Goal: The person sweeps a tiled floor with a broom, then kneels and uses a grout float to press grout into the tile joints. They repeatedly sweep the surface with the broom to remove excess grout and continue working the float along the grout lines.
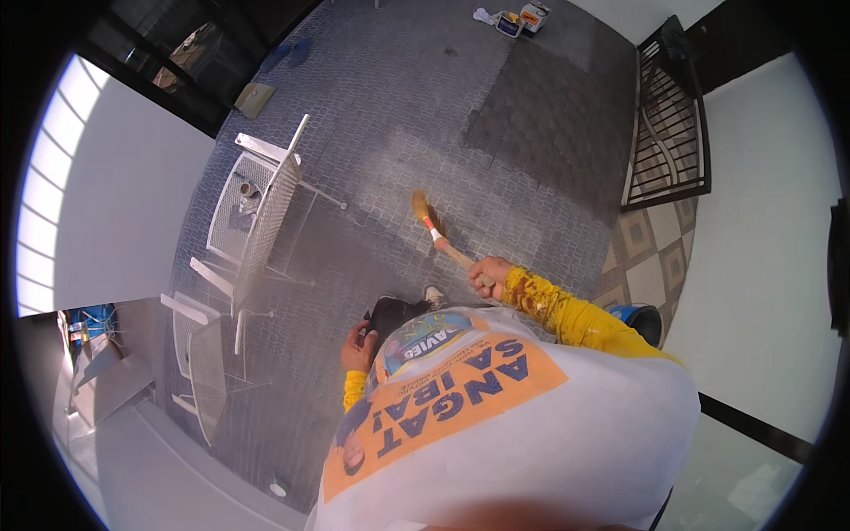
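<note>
My right hand [490,276] is wrapped round the pale handle of a soft broom [427,215]. The broom points away from me, its tan bristles fanned out low over the grey patterned paving [372,190]. Red and white bands circle the neck below the bristles. Whether the bristle tips touch the paving, I cannot tell. Close to my dark trouser leg [394,317], my left hand [358,347] has its fingers loosely bent and apart, with nothing visible in it. Yellow sleeves cover both arms, the right one stained reddish brown.
White mesh metal chairs [257,208] stand on the left, one bearing a small cup-like object [249,189]. A dark metal gate [670,124] stands open at the right. Beside my right arm is a blue bucket [639,320]. Tubs [534,16] sit at the far end.
</note>
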{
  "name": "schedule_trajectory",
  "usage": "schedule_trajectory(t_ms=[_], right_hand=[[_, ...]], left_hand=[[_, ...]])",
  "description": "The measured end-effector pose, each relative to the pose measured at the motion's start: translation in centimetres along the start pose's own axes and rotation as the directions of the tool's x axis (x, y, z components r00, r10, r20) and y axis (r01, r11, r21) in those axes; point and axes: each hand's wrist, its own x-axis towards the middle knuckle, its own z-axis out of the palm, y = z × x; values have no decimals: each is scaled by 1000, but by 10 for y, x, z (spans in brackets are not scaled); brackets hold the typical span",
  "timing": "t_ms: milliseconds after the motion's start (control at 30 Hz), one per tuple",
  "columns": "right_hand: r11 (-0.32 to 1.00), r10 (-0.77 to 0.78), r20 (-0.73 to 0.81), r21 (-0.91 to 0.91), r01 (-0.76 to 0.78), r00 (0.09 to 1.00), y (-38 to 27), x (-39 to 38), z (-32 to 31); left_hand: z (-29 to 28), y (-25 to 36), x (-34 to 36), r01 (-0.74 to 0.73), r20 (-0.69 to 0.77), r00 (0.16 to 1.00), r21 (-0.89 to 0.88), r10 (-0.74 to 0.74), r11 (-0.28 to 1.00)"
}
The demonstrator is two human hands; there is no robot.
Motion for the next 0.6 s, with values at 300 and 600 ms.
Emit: schedule_trajectory(t_ms=[300, 600], right_hand=[[997, -43, 224, -46, 55, 974, -267, 53, 153], [987, -68, 455, -101, 128, 888, -560, 69, 192]], left_hand=[[-21, 275, 277, -622, 158, 776, 30, 611, 783], [22, 564, 583, -925, 572, 380, 235, 727, 298]])
